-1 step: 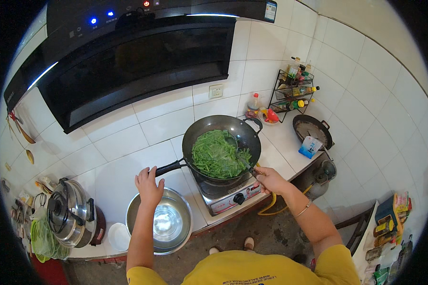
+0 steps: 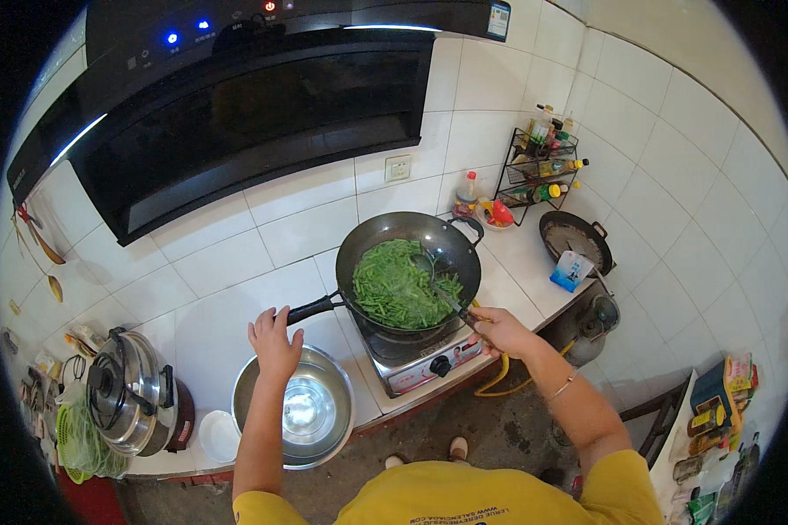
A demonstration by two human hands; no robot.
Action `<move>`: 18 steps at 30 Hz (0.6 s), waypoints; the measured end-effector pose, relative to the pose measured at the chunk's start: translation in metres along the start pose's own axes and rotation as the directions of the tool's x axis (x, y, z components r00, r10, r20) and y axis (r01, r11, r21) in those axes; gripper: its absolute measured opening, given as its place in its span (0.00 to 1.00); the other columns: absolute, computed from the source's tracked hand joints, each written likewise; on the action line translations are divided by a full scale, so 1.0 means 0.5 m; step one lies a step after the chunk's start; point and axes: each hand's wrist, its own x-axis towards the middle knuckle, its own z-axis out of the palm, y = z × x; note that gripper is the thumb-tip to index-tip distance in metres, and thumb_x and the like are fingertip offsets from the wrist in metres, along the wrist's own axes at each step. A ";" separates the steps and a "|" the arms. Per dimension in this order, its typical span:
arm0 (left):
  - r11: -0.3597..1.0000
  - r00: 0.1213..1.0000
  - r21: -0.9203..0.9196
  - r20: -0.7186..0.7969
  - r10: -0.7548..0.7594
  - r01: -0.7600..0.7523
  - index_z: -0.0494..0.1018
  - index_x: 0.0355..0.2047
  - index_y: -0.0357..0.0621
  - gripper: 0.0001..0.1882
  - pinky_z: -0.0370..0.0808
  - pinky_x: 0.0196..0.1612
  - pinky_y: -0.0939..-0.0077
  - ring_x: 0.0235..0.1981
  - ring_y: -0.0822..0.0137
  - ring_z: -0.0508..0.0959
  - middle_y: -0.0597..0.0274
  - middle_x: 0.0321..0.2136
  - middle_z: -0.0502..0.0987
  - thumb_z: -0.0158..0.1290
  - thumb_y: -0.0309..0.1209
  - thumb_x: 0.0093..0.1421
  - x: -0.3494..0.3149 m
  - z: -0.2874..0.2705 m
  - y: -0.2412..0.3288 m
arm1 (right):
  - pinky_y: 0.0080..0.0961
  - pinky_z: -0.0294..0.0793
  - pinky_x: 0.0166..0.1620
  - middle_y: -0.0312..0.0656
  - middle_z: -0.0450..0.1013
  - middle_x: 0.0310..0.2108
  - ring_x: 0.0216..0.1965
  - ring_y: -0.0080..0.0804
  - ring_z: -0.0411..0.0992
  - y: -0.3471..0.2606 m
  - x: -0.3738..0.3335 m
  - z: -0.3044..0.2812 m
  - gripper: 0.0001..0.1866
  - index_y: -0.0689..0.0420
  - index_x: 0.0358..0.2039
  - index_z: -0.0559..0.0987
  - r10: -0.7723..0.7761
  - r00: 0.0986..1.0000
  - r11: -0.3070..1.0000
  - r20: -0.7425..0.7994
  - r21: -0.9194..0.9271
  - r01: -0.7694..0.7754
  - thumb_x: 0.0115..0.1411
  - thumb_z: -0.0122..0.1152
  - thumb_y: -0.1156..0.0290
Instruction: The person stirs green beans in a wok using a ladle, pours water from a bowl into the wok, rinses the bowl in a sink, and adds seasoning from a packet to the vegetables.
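A dark wok (image 2: 453, 249) stands on a portable gas stove (image 2: 416, 372) and holds short-cut green stalks (image 2: 390, 284), with faint steam over them. Over the end of the wok's black handle, my left hand (image 2: 276, 346) is loosely closed; its fingertips are partly hidden. My right hand (image 2: 501, 332) grips the dark handle of a metal ladle (image 2: 446, 299). The ladle's round head lies among the stalks, toward the wok's right side. Just below my left hand sits a wide steel basin (image 2: 308, 407).
A pressure cooker (image 2: 136, 394) and white bowl (image 2: 221, 436) are left of the basin. Beyond the wok are a bottle rack (image 2: 534, 171) and a small bowl (image 2: 497, 217). A second black pan (image 2: 576, 241) sits right. The range hood (image 2: 263, 114) hangs above; a yellow hose (image 2: 499, 376) runs below the counter.
The ladle and my right hand have shifted very slightly; the ladle's head shows a little more clearly among the stalks. My left hand and the wok have stayed in place.
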 end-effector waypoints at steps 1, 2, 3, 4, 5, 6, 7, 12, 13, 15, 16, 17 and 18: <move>1.000 1.000 0.020 0.002 -0.003 0.003 0.69 0.50 0.47 0.29 0.54 0.58 0.45 0.54 0.52 0.65 0.50 0.49 0.68 0.61 0.34 0.46 0.000 -0.003 0.004 | 0.36 0.74 0.34 0.47 0.75 0.33 0.27 0.37 0.73 0.000 -0.003 -0.009 0.29 0.63 0.61 0.59 0.012 1.000 0.999 0.023 0.051 -0.013 0.58 0.48 0.79; 1.000 1.000 0.012 0.006 0.006 -0.006 0.69 0.50 0.47 0.29 0.54 0.58 0.44 0.54 0.52 0.65 0.50 0.49 0.68 0.61 0.34 0.46 -0.001 -0.001 0.006 | 0.36 0.74 0.33 0.48 0.75 0.33 0.27 0.40 0.73 0.009 -0.011 -0.022 0.28 0.63 0.61 0.60 -0.082 0.996 0.993 -0.038 -0.084 0.079 0.58 0.48 0.78; 1.000 1.000 0.004 0.004 0.007 -0.007 0.69 0.50 0.47 0.29 0.54 0.58 0.44 0.54 0.52 0.65 0.50 0.49 0.68 0.61 0.34 0.46 0.000 0.003 0.008 | 0.36 0.74 0.33 0.50 0.75 0.34 0.27 0.42 0.74 0.019 -0.016 -0.041 0.28 0.63 0.60 0.60 -0.188 0.979 0.959 -0.077 -0.228 0.166 0.58 0.48 0.77; 1.000 1.000 -0.002 0.001 0.007 -0.007 0.69 0.50 0.47 0.29 0.54 0.58 0.44 0.54 0.52 0.65 0.51 0.49 0.68 0.61 0.34 0.46 -0.002 0.007 0.009 | 0.37 0.74 0.33 0.51 0.75 0.34 0.26 0.45 0.74 0.022 -0.014 -0.053 0.27 0.64 0.60 0.61 -0.298 0.950 0.897 -0.098 -0.369 0.243 0.58 0.48 0.77; 1.000 1.000 -0.004 -0.007 0.009 -0.009 0.69 0.50 0.47 0.29 0.54 0.58 0.44 0.54 0.52 0.65 0.51 0.49 0.68 0.61 0.34 0.45 0.000 0.007 0.010 | 0.37 0.74 0.34 0.52 0.75 0.34 0.27 0.47 0.74 0.023 -0.001 -0.057 0.27 0.64 0.60 0.61 -0.327 0.936 0.846 -0.131 -0.481 0.229 0.58 0.48 0.76; 1.000 1.000 -0.006 -0.016 0.011 -0.011 0.69 0.50 0.47 0.29 0.54 0.58 0.44 0.54 0.52 0.65 0.51 0.49 0.68 0.61 0.33 0.45 0.000 0.010 0.011 | 0.38 0.74 0.35 0.54 0.75 0.34 0.29 0.49 0.74 0.026 0.019 -0.060 0.27 0.64 0.60 0.61 -0.360 0.919 0.784 -0.158 -0.585 0.207 0.58 0.49 0.75; 1.000 1.000 -0.007 -0.024 0.012 -0.013 0.70 0.50 0.47 0.29 0.54 0.58 0.43 0.54 0.52 0.64 0.51 0.49 0.68 0.61 0.33 0.45 -0.001 0.012 0.013 | 0.39 0.74 0.36 0.56 0.75 0.34 0.30 0.51 0.74 0.025 0.033 -0.063 0.27 0.64 0.59 0.62 -0.396 0.900 0.711 -0.181 -0.680 0.176 0.58 0.49 0.75; 0.999 0.999 0.022 -0.003 -0.037 0.037 0.70 0.49 0.47 0.27 0.51 0.59 0.41 0.55 0.53 0.65 0.52 0.48 0.69 0.61 0.32 0.46 0.002 0.001 0.029 | 0.46 0.71 0.41 0.61 0.73 0.34 0.35 0.58 0.72 0.022 0.145 -0.011 0.22 0.62 0.53 0.67 -0.493 0.854 0.667 -0.169 -0.703 0.247 0.56 0.50 0.74; 0.998 0.999 0.035 0.002 -0.047 0.047 0.70 0.49 0.48 0.27 0.50 0.60 0.40 0.55 0.53 0.65 0.53 0.48 0.69 0.61 0.32 0.46 0.006 0.002 0.032 | 0.46 0.71 0.41 0.62 0.73 0.34 0.36 0.58 0.72 0.017 0.155 -0.007 0.22 0.61 0.53 0.68 -0.521 0.847 0.636 -0.100 -0.707 0.309 0.56 0.50 0.74; 0.995 0.999 0.094 0.028 -0.030 0.027 0.70 0.49 0.48 0.27 0.49 0.60 0.39 0.55 0.55 0.64 0.54 0.48 0.69 0.61 0.33 0.46 0.012 -0.003 0.032 | 0.46 0.71 0.42 0.62 0.73 0.34 0.37 0.59 0.72 -0.023 0.161 0.013 0.23 0.58 0.54 0.68 -0.565 0.824 0.577 0.047 -0.691 0.435 0.55 0.50 0.75; 0.993 0.999 0.118 0.044 -0.018 0.012 0.70 0.49 0.49 0.26 0.48 0.60 0.39 0.55 0.55 0.64 0.55 0.48 0.69 0.61 0.33 0.46 0.019 -0.003 0.035 | 0.45 0.72 0.40 0.58 0.73 0.36 0.37 0.55 0.73 -0.026 0.169 0.016 0.23 0.54 0.54 0.70 -0.535 0.844 0.559 0.042 -0.731 0.391 0.55 0.50 0.75; 0.987 0.998 0.162 0.060 0.015 -0.024 0.70 0.49 0.49 0.26 0.48 0.60 0.38 0.55 0.56 0.65 0.55 0.47 0.69 0.60 0.33 0.47 0.023 -0.009 0.039 | 0.44 0.73 0.39 0.57 0.73 0.37 0.36 0.54 0.73 -0.043 0.157 0.027 0.24 0.53 0.54 0.70 -0.520 0.851 0.492 0.082 -0.785 0.376 0.54 0.50 0.76; 0.978 0.996 0.201 0.077 0.045 -0.060 0.70 0.49 0.49 0.26 0.48 0.60 0.38 0.55 0.56 0.65 0.55 0.47 0.70 0.60 0.33 0.47 0.029 -0.015 0.044 | 0.43 0.73 0.38 0.55 0.73 0.37 0.35 0.53 0.73 -0.076 0.122 0.037 0.24 0.52 0.53 0.71 -0.501 0.857 0.417 0.121 -0.834 0.361 0.54 0.51 0.76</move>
